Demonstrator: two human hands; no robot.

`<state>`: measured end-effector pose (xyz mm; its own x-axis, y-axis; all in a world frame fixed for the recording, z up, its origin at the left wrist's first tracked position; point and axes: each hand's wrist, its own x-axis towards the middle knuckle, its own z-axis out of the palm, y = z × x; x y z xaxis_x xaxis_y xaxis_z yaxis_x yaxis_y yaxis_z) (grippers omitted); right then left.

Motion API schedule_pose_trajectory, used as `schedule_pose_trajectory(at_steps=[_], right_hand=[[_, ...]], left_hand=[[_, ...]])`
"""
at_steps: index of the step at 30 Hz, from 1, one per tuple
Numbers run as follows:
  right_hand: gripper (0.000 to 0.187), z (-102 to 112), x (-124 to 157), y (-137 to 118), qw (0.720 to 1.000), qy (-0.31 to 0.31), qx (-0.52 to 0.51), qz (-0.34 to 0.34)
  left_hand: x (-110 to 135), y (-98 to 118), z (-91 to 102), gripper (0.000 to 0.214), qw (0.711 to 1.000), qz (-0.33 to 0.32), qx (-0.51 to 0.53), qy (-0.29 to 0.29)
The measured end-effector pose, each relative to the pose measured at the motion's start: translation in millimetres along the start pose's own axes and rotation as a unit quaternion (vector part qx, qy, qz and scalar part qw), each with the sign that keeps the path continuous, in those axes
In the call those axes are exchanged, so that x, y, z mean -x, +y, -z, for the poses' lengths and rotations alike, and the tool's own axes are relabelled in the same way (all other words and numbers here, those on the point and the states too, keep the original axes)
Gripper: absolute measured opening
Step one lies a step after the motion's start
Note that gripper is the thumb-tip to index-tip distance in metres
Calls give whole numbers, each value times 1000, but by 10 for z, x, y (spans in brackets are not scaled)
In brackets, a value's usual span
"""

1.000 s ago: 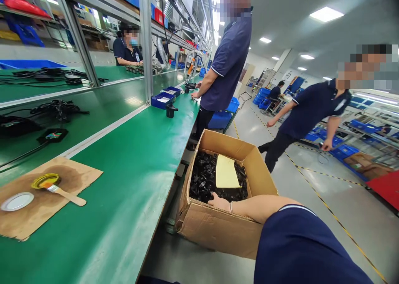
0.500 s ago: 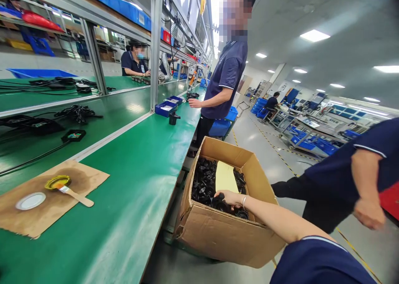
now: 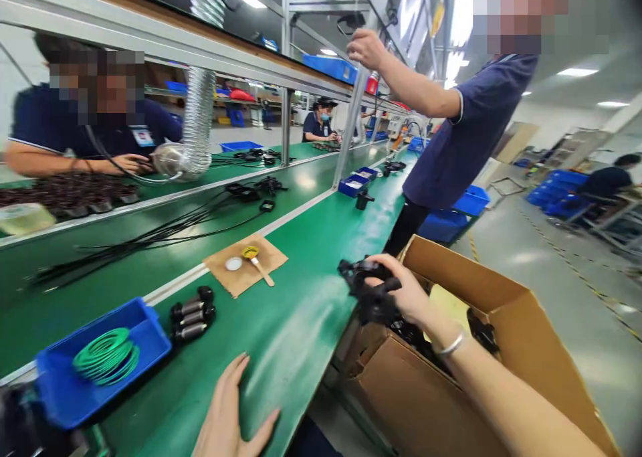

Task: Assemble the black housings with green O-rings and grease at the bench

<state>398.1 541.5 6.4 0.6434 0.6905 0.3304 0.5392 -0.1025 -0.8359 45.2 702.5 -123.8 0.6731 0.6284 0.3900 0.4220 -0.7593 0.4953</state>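
Some parts (image 3: 374, 304) we're clamping high in our right hand (image 3: 412, 295) — seemingly to miss the box (image 3: 421, 393) — left hand (image 3: 225, 413) empty, fingers apart.

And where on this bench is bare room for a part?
Green benchtop lies bare between cardboard sheet, left hand and right hand holding black fittings; another patch runs from the cardboard to the loose fitting. Crowded: blue tray of green wire, beside dark cylinders.
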Motion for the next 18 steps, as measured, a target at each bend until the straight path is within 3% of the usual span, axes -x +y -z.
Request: schedule_pose_trajectory(at_steps=[4,6,8,10,12,14,16,18], right_hand=[[33,-1215,148,-160,994,-101,-2,36],[35,-1669,251,-198,990,-133,-19,30],[39,-1949,351,-270,985,-168,-28,29],[47,-2021,417,-386,976,-213,-21,40],[54,-1858,408,-498,968,-243,10,68],[55,-1449,310,-523,967,-220,67,106],[47,-839,171,-377,978,-113,130,115],[37,-147,83,-39,972,-3,227,62]], left_hand=[[-78,238,1,101,1000,1,9,-2],[-131,257,-17,112,999,8,30,21],[-179,217,-27,116,998,16,43,42],[-217,147,-23,114,997,22,42,56],[-253,81,-12,110,997,32,38,63],[-298,43,-12,105,996,43,38,63],[-358,38,-38,100,996,43,40,62],[-433,56,-90,94,996,38,34,68]])
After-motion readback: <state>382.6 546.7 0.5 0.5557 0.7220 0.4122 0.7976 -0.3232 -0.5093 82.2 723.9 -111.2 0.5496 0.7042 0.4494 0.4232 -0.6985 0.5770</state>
